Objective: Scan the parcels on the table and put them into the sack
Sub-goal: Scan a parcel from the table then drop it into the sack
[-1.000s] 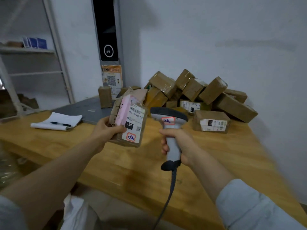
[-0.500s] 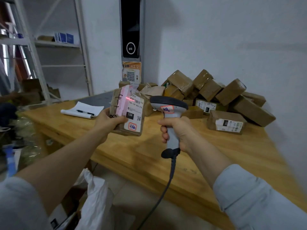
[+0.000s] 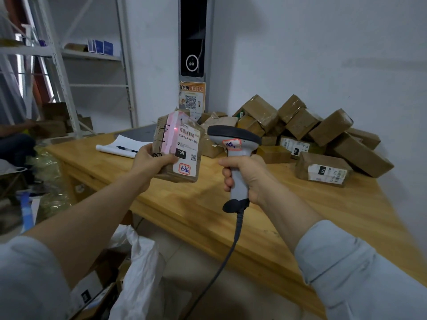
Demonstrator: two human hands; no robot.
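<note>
Brown tape-wrapped rectangular parcel (image 3: 182,144) w/ a white shipping label is pinched in the L hand (image 3: 151,163). The thumb (image 3: 166,159) is curled over the front face at the label's lower-left; the other fingers are behind the parcel, hidden. Parcel is held upright in the air above the table's near-left part, label facing the camera. Label reads 15H-159-A03-210, w/ a black "15H" block, a small QR code and a red-bordered sticker w/ blue handwriting at the bottom. A red scan dot sits by the barcode, and a pink glow runs down the parcel's left strip.

R hand (image 3: 248,179) has its fingers (image 3: 227,174) wrapped tight round the grip of a grey-and-black pistol-grip barcode scanner (image 3: 233,137). The scanner head is just beside the parcel, not touching it. A handwritten sticker sits on the scanner's neck. A dark cable (image 3: 221,257) drops from the grip's base.

Further out is the light wooden table (image 3: 300,215). A pile of brown taped cardboard boxes (image 3: 298,121) fills its far-right corner against the wall. One labelled box (image 3: 323,169) lies flat in front of the pile. A white notepad w/ pen (image 3: 120,146) lies at the far-left end.

A white woven sack (image 3: 138,273) stands on the floor below the table's near edge, btwn the forearms; can't tell what's inside.

Bkgd has white metal shelving (image 3: 92,58) at left and a black wall panel (image 3: 193,38) w/ an orange QR poster (image 3: 191,98) under it.
</note>
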